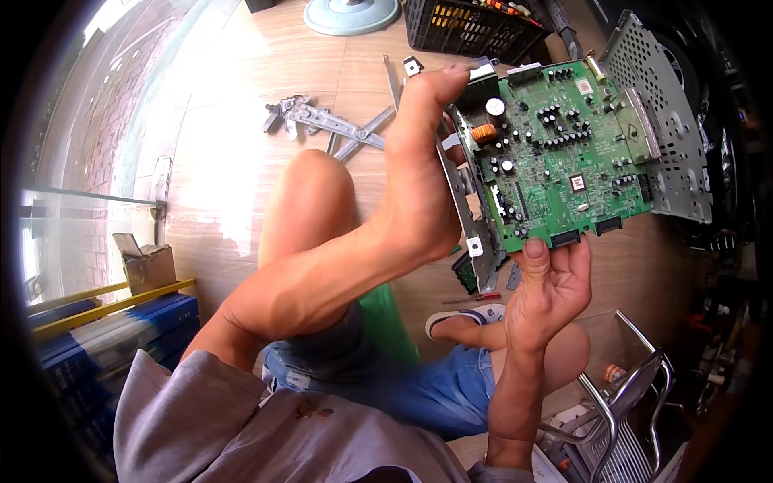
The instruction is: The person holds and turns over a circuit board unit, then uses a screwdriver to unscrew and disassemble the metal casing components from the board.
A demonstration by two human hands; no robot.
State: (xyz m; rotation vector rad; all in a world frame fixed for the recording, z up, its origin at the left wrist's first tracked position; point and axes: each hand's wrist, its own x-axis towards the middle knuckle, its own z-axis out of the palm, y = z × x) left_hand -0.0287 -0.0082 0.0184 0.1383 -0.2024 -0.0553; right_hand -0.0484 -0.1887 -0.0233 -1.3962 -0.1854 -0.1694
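Observation:
A green circuit board (555, 153) set in a metal chassis (672, 121) is held up in front of me, tilted, its component side facing the camera. Capacitors, chips and a copper coil (483, 134) stand on it. My left hand (423, 161) grips the chassis's left side, thumb over the top edge; its other fingers are mostly hidden behind the metal. From below, my right hand (551, 282) pinches the board's lower edge by the black connectors (566, 239). A perforated plate forms the chassis's right side.
Metal scissor-arm brackets (330, 125) lie on the tiled floor beyond my knee. A black crate (475, 30) of tools stands at the back. A red screwdriver (487, 297) lies below the board. Blue boxes (121, 338) are at left, a tubular metal frame (616, 402) at right.

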